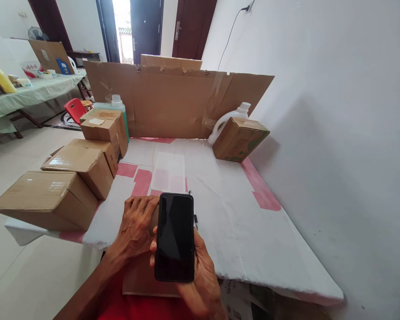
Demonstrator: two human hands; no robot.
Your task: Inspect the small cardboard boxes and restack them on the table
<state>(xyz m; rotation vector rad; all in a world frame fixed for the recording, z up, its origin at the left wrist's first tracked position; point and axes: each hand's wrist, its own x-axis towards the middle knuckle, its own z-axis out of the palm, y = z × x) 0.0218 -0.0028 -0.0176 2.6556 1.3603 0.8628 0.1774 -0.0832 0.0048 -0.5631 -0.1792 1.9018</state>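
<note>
My right hand (202, 278) grips a black smartphone (174, 236) with a dark screen, held upright over the near edge of the table (226, 213). My left hand (136, 224) lies beside it, fingers spread flat on top of a brown cardboard box (143, 280) that sits against the table's near edge; most of the box is hidden behind the phone and hands. A small dark pen-like object (195, 218) peeks out just right of the phone.
Several taped cardboard boxes (50, 195) line the table's left side. A cardboard sheet (173, 102) stands at the back, with a white jug (228, 118) and a tilted box (240, 138) at the back right. A wall runs along the right.
</note>
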